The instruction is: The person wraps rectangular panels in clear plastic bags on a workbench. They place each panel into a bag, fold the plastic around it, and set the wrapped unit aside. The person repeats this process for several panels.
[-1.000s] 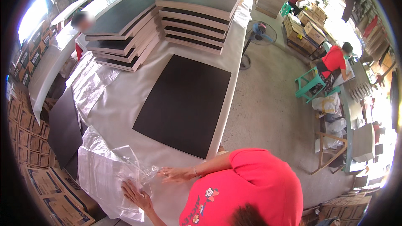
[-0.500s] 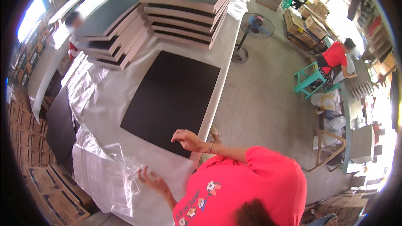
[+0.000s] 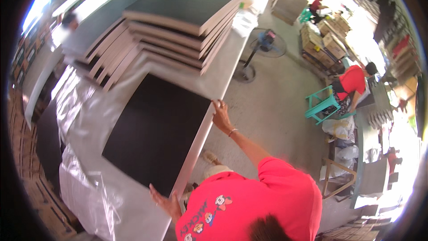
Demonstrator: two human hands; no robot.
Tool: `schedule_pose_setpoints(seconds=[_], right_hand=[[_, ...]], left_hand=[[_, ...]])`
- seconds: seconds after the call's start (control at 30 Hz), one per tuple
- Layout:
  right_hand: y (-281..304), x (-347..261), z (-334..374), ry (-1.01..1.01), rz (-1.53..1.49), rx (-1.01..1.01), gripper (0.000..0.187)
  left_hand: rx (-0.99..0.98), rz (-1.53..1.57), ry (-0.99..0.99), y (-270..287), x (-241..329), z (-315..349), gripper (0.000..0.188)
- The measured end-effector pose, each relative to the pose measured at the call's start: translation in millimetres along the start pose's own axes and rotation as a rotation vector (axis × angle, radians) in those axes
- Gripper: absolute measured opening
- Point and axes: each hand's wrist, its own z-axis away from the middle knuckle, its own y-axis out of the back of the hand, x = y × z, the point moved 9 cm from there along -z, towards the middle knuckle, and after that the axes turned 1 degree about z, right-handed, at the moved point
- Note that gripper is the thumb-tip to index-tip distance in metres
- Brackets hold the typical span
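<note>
Flat black panel [image 3: 156,134] — matte, seemingly square — both hands touching.

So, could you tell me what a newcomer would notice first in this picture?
Most striking is the large black board lying flat on the long grey table, with the person's right hand at its far right corner and left hand at its near corner. Behind it, stacks of similar dark boards rise on the table. At the near left lie clear plastic bags.

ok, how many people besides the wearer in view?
3: one in red by the teal stool, one in red far back, one blurred beyond the board stacks. More may be hidden.
</note>
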Motion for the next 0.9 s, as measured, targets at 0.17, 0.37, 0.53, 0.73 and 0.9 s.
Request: schedule_pose_setpoints(seconds=[0.17,0.37,0.53,0.73,0.9], right_hand=[[-24.4,26.3,-36.5,0.147,-0.102,-0.156,0.062],[-8.7,-6.1,-28.4,0.216,-0.199,-0.192,0.053],[-24.1,35.9,-47.9,0.247,-0.167,-0.208,0.045],[1.8,-11.1,-60.2,0.338,-0.177,-0.593,0.045],[-12.1,-5.4,-71.4,0.592,0.045,-0.665,0.048]], left_hand=[[0.027,-0.132,0.2,-6.1,0.9,-0.6,0.088],[0.314,-0.106,1.004,-34.9,-267.6,40.2,0.072],[0.065,-0.148,0.165,-40.6,-32.5,-13.4,0.08],[0.309,-0.188,0.278,-4.9,10.0,-21.7,0.075],[0.353,-0.197,0.469,-18.7,-18.6,0.1,0.09]])
